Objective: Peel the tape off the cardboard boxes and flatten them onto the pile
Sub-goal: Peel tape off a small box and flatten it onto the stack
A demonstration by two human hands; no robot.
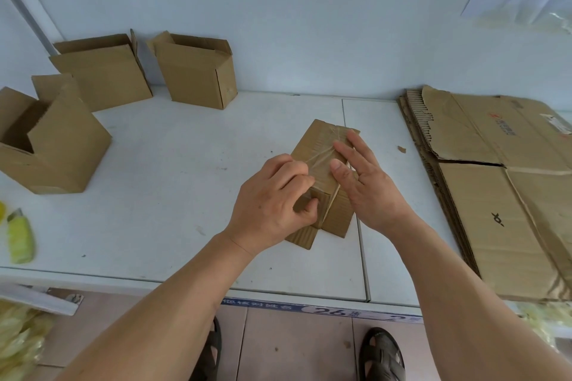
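Brown corrugated cardboard is everywhere on this white tabletop (185,148), and the piece that matters is the small brown taped cardboard box (322,145) lying roughly mid-table, directly under both hands. Its long axis runs away from the person and leans slightly to their right, with the clear tape (322,156) stretched along the top face and down over the near end. The left hand (272,201) sits at the near end of that box, fingers curled and pinching at what looks like the lifted tape edge, thumb tucked against the near face. The right hand (365,176) lies on the right side of the box top, fingers straight and spread, pressing it down and gripping nothing. I judge the pull has to travel along that long axis, away from the body, so the left hand, already at the tape end, is the one placed to do it while the right keeps the box from sliding. Right of the box, well apart, lies the stack of flattened brown cardboard sheets (495,195) where it must end up. Left of the box and farther back stand three open brown cardboard boxes (195,74), not yet dealt with. At the far left edge rests a yellow-green utility knife (20,235).
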